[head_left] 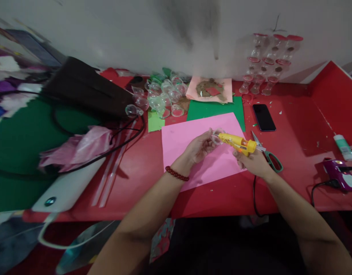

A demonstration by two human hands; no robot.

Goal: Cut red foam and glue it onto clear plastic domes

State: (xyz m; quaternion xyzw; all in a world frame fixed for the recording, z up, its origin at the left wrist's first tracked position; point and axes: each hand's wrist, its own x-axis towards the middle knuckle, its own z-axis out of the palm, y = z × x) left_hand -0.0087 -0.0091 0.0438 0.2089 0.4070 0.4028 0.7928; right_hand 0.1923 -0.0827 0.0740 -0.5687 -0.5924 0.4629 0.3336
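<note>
Over a pink paper sheet (178, 141), my left hand (200, 147) holds a small clear plastic cup (217, 136) by its side, fingers closed around it. My right hand (252, 160) grips a yellow hot glue gun (236, 141), its nozzle pointing left and meeting the cup's rim; whether glue is coming out is too small to tell. A small orange light glows on the gun near my fingers. The gun's black cord hangs down below my right wrist. Scissors (272, 159) with green handles lie just behind my right hand.
Several clear cups (164, 95) are heaped at the back beside pink paper (226, 88) bearing brown sand. Stacked clear cups with red discs (259, 68) stand against the wall. A phone (264, 117), a glue bottle (344, 147) and a purple device (342, 175) lie right; glue sticks (110, 179) left.
</note>
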